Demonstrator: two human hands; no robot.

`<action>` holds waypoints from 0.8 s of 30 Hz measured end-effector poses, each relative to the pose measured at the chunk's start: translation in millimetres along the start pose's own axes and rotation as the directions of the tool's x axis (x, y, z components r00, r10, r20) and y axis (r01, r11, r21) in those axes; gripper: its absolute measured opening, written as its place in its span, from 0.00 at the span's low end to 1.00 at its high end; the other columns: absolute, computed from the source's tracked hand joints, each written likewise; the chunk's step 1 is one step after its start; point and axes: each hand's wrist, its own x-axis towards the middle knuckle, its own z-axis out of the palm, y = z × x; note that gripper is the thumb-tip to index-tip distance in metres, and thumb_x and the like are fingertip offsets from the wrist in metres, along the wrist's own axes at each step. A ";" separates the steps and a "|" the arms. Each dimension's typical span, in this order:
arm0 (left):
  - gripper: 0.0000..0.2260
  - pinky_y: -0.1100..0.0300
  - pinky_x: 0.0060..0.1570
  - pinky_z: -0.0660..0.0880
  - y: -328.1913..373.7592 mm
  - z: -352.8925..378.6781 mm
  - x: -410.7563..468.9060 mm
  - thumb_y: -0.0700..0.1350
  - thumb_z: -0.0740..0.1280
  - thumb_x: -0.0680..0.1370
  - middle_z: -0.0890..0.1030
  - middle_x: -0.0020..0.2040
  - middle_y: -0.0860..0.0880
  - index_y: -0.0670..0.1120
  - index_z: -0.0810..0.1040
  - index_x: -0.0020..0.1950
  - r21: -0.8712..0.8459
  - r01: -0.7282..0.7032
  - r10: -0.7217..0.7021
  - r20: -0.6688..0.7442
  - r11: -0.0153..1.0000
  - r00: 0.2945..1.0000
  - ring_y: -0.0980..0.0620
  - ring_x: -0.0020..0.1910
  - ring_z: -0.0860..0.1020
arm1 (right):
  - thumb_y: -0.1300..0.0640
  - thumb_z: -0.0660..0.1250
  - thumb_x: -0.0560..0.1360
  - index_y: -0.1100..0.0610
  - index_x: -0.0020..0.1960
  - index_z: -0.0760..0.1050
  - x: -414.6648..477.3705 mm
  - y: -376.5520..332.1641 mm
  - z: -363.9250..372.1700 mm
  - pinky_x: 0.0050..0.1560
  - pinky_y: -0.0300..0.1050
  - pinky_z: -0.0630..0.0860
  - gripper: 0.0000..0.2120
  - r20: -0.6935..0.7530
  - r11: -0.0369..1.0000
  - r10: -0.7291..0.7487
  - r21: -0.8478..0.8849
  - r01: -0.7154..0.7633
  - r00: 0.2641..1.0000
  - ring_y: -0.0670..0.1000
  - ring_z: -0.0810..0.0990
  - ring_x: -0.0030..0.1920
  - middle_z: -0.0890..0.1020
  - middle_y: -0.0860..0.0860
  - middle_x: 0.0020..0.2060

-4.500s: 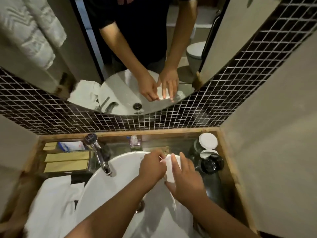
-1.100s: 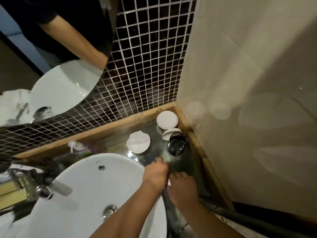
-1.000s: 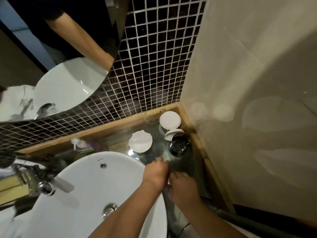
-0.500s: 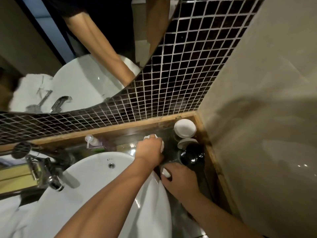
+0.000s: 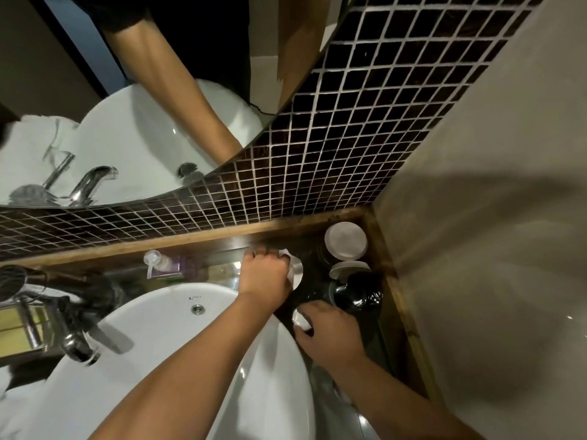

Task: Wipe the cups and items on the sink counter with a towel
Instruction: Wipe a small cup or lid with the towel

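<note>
My left hand [image 5: 263, 276] is closed over a small white dish [image 5: 297, 271] on the dark counter [image 5: 317, 249] behind the basin; only the dish's right rim shows. My right hand [image 5: 328, 336] rests near the basin's right edge and pinches a bit of white towel [image 5: 301, 319]. In the back right corner stand two cups with white lids [image 5: 345, 241] [image 5: 348, 268]. A dark glass cup [image 5: 359, 295] stands just in front of them, close to my right fingertips.
The white basin [image 5: 178, 315] fills the lower left, with a chrome tap [image 5: 76, 341] on its left. A small pump bottle [image 5: 162, 265] stands behind it. A wooden rim [image 5: 403, 306], the tiled wall and the plain right wall close in the corner.
My left hand has reached forward from the basin's edge and closed over the white dish. My right hand stayed near the basin with the towel. The view has tilted.
</note>
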 end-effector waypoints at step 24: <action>0.22 0.51 0.65 0.62 -53.6 15.7 -46.8 0.59 0.59 0.77 0.79 0.63 0.54 0.56 0.72 0.70 -0.234 0.133 -0.153 -0.069 0.963 0.986 0.50 0.64 0.72 | 0.42 0.67 0.75 0.50 0.66 0.73 77.5 -53.7 -12.5 0.50 0.49 0.79 0.22 -0.070 0.974 0.109 -0.193 -0.121 0.992 0.56 0.75 0.61 0.82 0.52 0.55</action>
